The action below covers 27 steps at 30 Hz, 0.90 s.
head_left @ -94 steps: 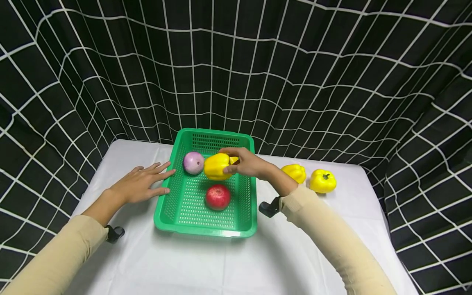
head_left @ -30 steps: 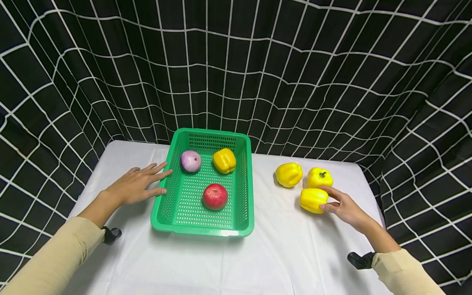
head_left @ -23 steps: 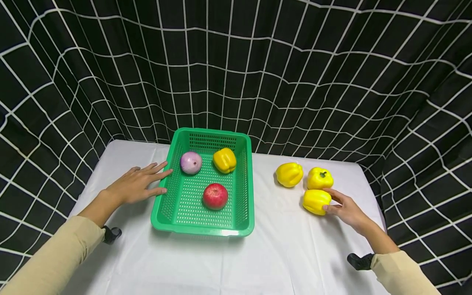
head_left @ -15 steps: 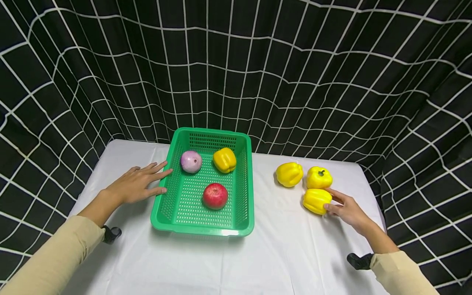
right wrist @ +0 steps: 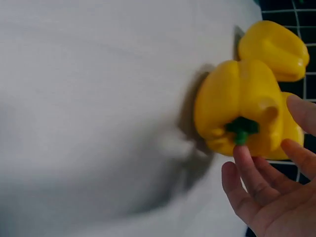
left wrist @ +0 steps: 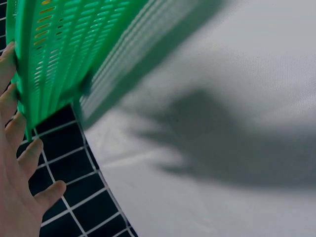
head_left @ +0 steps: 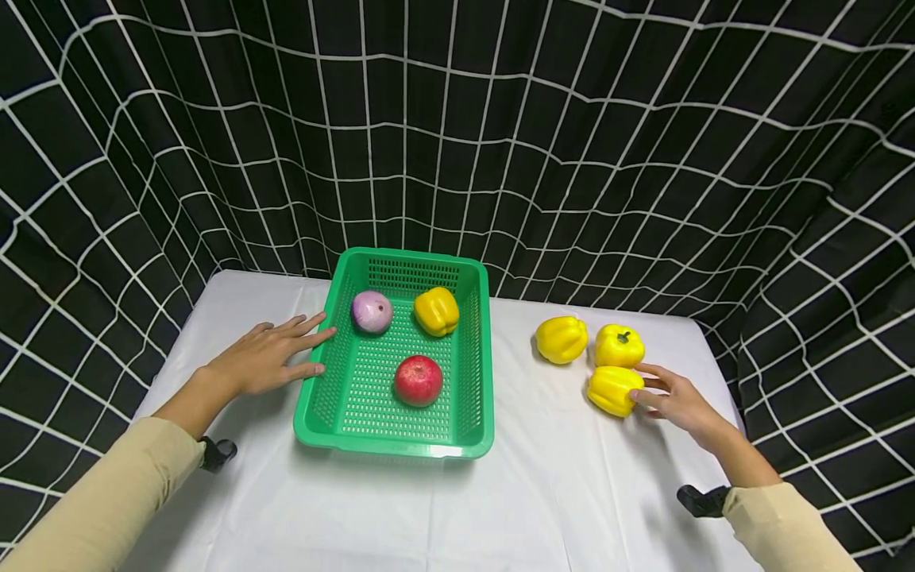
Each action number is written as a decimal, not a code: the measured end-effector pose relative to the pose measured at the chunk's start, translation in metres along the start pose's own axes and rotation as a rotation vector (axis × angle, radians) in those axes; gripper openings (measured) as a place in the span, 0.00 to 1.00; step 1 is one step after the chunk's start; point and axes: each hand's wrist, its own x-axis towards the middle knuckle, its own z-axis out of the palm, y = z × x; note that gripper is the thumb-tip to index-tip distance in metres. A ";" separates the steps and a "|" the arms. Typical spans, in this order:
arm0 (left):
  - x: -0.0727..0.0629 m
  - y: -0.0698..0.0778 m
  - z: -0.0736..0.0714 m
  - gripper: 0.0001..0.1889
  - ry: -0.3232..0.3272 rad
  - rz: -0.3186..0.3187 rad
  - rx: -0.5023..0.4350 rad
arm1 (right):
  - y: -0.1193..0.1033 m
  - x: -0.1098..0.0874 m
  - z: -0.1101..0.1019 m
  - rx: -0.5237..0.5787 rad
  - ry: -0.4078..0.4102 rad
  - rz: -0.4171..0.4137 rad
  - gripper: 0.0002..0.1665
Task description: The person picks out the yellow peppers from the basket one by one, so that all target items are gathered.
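Observation:
My right hand is at the right of the table with its fingers relaxed and spread, thumb and fingertips right beside a yellow bell pepper. In the right wrist view that bell pepper lies on its side, its green stem facing the fingertips. Behind it are two more, an upright yellow pepper and a lying yellow pepper. My left hand lies with straight fingers against the left rim of a green plastic basket; the left wrist view shows these fingertips along the basket's side.
Inside the basket are a purple onion, another yellow bell pepper and a red round fruit, perhaps a pomegranate. A white cloth covers the table, and black curtains with a white grid surround its back and sides.
My right hand has carried a yellow bell pepper out of the basket to the right, set it beside the other two and loosened its fingers. The left hand has stayed at the rim.

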 end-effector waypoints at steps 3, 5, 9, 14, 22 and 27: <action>0.000 0.000 0.000 0.35 0.003 -0.001 0.001 | -0.005 0.000 -0.008 -0.013 -0.001 -0.011 0.48; 0.000 0.000 0.000 0.35 0.001 -0.004 0.000 | -0.009 -0.001 -0.014 -0.024 0.000 -0.019 0.48; 0.001 -0.002 0.001 0.36 -0.006 -0.007 0.001 | -0.022 -0.002 -0.026 -0.039 0.010 -0.044 0.47; 0.002 -0.003 0.002 0.36 -0.006 -0.005 -0.001 | -0.041 0.001 -0.039 -0.062 0.037 -0.103 0.44; 0.001 -0.003 0.001 0.35 0.003 0.008 0.006 | -0.093 0.012 -0.041 -0.102 0.057 -0.165 0.45; 0.001 -0.003 0.001 0.35 0.001 0.008 0.006 | -0.133 0.021 -0.029 -0.124 0.030 -0.206 0.43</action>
